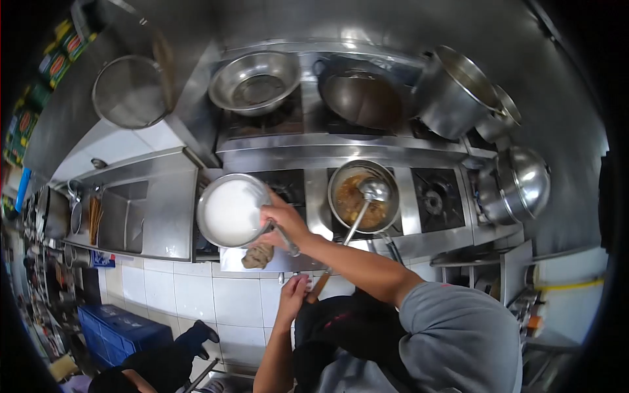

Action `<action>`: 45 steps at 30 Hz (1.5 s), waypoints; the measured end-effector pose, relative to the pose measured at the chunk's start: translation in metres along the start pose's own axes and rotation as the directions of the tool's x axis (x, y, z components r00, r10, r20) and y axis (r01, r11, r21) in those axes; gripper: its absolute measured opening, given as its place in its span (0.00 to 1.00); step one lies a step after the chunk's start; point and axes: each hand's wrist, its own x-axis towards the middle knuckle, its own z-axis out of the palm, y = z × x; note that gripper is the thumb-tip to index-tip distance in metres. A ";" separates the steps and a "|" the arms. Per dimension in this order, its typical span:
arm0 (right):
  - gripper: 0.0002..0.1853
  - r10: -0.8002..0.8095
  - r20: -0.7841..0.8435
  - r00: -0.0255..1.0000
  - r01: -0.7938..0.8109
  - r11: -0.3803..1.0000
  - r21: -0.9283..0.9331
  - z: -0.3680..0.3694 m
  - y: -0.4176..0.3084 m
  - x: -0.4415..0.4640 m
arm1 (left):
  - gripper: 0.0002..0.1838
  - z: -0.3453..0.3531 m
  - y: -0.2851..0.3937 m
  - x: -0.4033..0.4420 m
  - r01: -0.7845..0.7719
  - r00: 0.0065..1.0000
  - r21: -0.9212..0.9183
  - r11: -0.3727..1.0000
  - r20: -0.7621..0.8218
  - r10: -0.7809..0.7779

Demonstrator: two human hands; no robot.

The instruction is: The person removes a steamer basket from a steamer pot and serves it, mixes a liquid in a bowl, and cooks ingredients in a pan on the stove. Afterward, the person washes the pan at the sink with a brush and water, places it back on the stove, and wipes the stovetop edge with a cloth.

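Note:
My right hand (285,219) reaches across from the right and is closed at the handle side of a metal pot (203,219) with white contents. A crumpled brown cloth (257,256) lies just below this pot. My left hand (293,293) is lower down, its fingers closed at the end of the wooden handle of a ladle (375,189). The ladle's bowl rests in a second pot (332,203) of brown food on the stove, with its shaft crossing the rim beneath my right forearm.
A metal basin (255,98), a wok (360,98) and tall pots (452,92) stand along the back. A bare burner (432,200) and metal bowls (517,187) are at right, a sink (124,216) and strainer (131,92) at left. Another person's leg (194,337) is near a blue crate (118,334).

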 end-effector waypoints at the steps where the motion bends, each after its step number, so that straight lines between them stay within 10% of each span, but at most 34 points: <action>1: 0.17 -0.040 -0.025 0.999 0.039 0.998 -0.054 -0.032 -0.015 -0.014 | 0.19 0.026 0.002 0.015 0.026 1.000 -0.027 0.999 0.012 -0.026; 4: 0.20 -0.147 -0.085 0.986 0.131 0.977 -0.171 -0.116 -0.057 -0.055 | 0.25 0.067 -0.010 0.061 0.255 0.963 -0.038 0.966 0.102 -0.250; 7: 0.24 -0.191 -0.174 0.966 0.137 0.949 -0.284 -0.194 -0.088 -0.097 | 0.41 0.107 0.009 0.067 -0.399 0.916 0.626 0.670 0.304 0.261; 10: 0.25 -0.128 -0.308 0.943 0.016 0.940 -0.341 -0.261 -0.106 -0.135 | 0.40 0.130 0.014 0.057 -0.230 0.973 0.783 0.578 0.193 0.125; 15: 0.28 0.071 -0.470 0.880 -0.173 0.969 -0.178 -0.339 -0.119 -0.180 | 0.33 0.145 0.048 -0.001 -0.279 0.956 0.712 0.645 0.142 0.257; 17: 0.30 -0.249 -0.367 0.896 -0.082 0.721 -0.689 -0.364 -0.115 -0.197 | 0.31 0.149 0.103 -0.029 0.217 0.968 0.564 0.797 -0.020 -0.250; 18: 0.30 -0.250 -0.368 0.896 -0.080 0.724 -0.685 -0.372 -0.116 -0.202 | 0.31 0.137 0.092 -0.025 0.219 0.968 0.566 0.795 -0.025 -0.249; 21: 0.30 -0.223 -0.418 0.880 -0.133 0.730 -0.670 -0.388 -0.115 -0.218 | 0.29 0.109 0.048 -0.002 -0.163 0.978 0.865 0.475 0.079 0.192; 25: 0.30 -0.214 -0.434 0.875 -0.170 0.704 -0.690 -0.398 -0.095 -0.231 | 0.28 0.149 0.051 0.033 -0.219 0.949 0.817 0.533 0.052 0.311; 27: 0.30 -0.196 -0.432 0.880 -0.162 0.731 -0.662 -0.400 -0.089 -0.233 | 0.28 0.182 0.095 0.016 0.222 0.971 0.570 0.791 -0.059 -0.230; 28: 0.30 -0.197 -0.426 0.883 -0.157 0.731 -0.664 -0.400 -0.085 -0.232 | 0.28 0.176 0.083 0.015 0.223 0.972 0.565 0.795 -0.062 -0.228; 34: 0.28 -0.187 -0.426 0.885 -0.164 0.731 -0.662 -0.389 -0.073 -0.226 | 0.28 0.119 0.056 -0.012 0.028 0.995 0.702 0.712 0.045 -0.084; 36: 0.29 -0.167 -0.431 0.887 -0.183 0.730 -0.658 -0.384 -0.069 -0.223 | 0.28 0.115 0.055 -0.005 -0.222 0.965 0.760 0.611 0.083 0.247; 41: 0.29 -0.183 -0.376 0.908 -0.127 0.736 -0.664 -0.372 -0.070 -0.207 | 0.30 0.146 0.003 0.050 -0.355 0.888 0.764 0.540 0.094 0.450; 43: 0.29 -0.176 -0.365 0.914 -0.131 0.725 -0.677 -0.371 -0.070 -0.198 | 0.29 0.166 0.045 0.028 0.220 0.969 0.316 0.923 0.041 -0.245; 45: 0.29 -0.226 -0.338 0.913 -0.067 0.736 -0.673 -0.372 -0.061 -0.192 | 0.29 0.160 0.064 0.005 0.219 0.969 0.288 0.932 0.052 -0.243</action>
